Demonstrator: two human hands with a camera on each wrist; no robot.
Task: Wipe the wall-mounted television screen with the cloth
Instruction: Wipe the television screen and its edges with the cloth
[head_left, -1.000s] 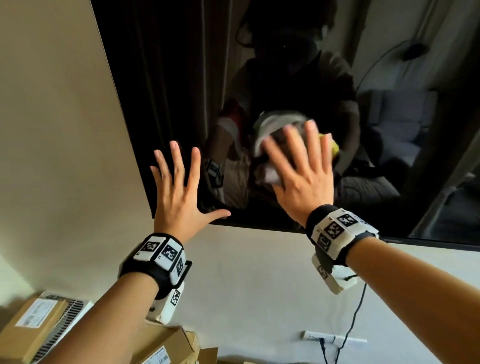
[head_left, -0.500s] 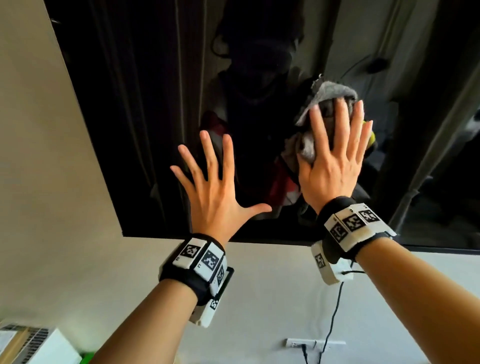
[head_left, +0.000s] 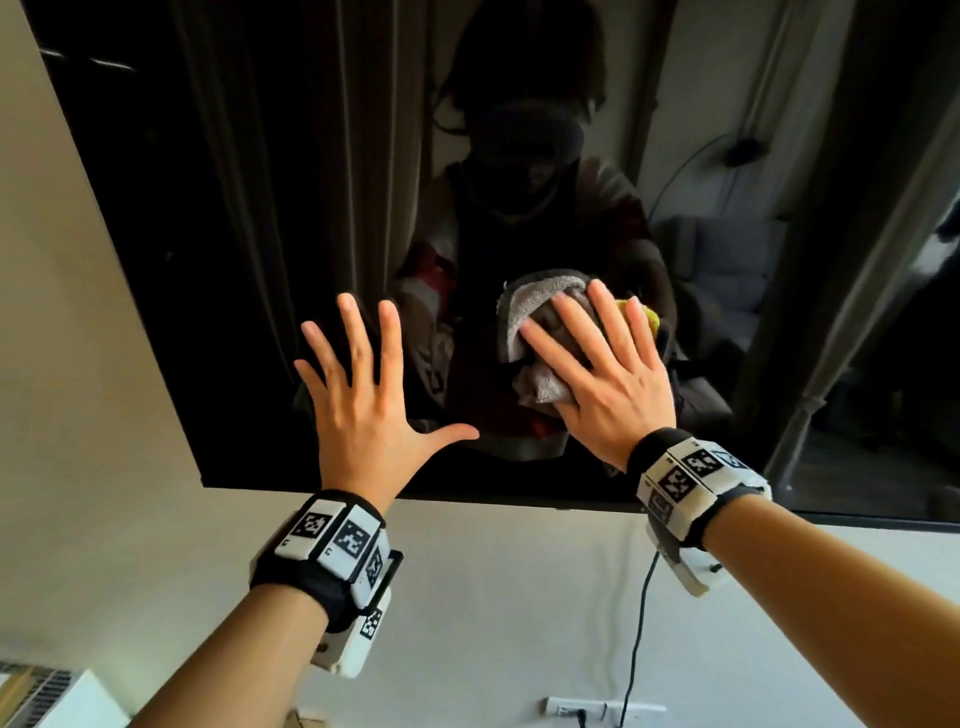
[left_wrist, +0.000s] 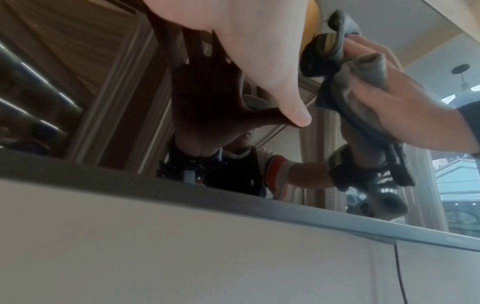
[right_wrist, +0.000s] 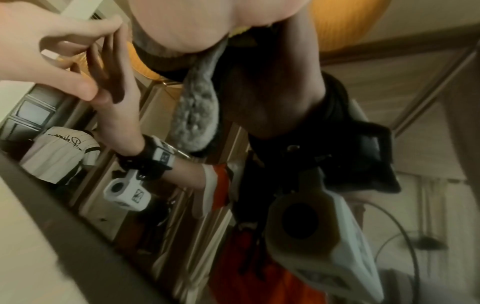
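The wall-mounted television screen (head_left: 260, 260) is dark and mirrors me and the room. My right hand (head_left: 602, 374) lies flat with straight fingers on a crumpled grey cloth (head_left: 524, 312) and presses it against the lower middle of the screen. A yellow patch of the cloth (head_left: 647, 317) shows past the fingertips. To its left my left hand (head_left: 363, 379) is spread flat on the glass and holds nothing. In the left wrist view the left hand (left_wrist: 246, 51) touches the screen, with the cloth (left_wrist: 363, 98) under the right hand beside it. The right wrist view shows the cloth (right_wrist: 197, 111) hanging below the right palm.
The television's bottom bezel (head_left: 467, 493) runs just below both wrists, over a white wall (head_left: 493, 597). A black cable (head_left: 636, 623) drops to a wall socket strip (head_left: 602, 707). A white box (head_left: 52, 696) sits at the lower left. The screen's left edge slants beside the left hand.
My right hand slid the cloth up the screen and then back down, level with the left hand. The left hand stayed spread flat on the glass.
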